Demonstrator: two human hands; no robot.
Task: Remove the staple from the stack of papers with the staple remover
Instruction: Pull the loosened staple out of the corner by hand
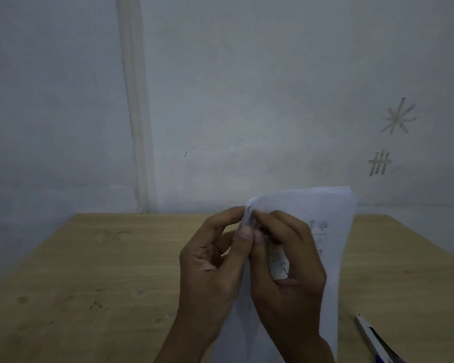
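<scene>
A stack of white printed papers (333, 231) is held upright above the wooden table, bent over at its top left corner. My left hand (212, 260) pinches that corner between thumb and fingers. Facing it, my right hand (288, 268) grips the same corner, fingertips touching those of the left. The staple is hidden between my fingers. No staple remover can be made out in either hand.
The wooden table (102, 271) runs up to a pale wall with scratch marks at the right. A white and dark pen-like object (375, 339) lies near the table's front right, beside the papers.
</scene>
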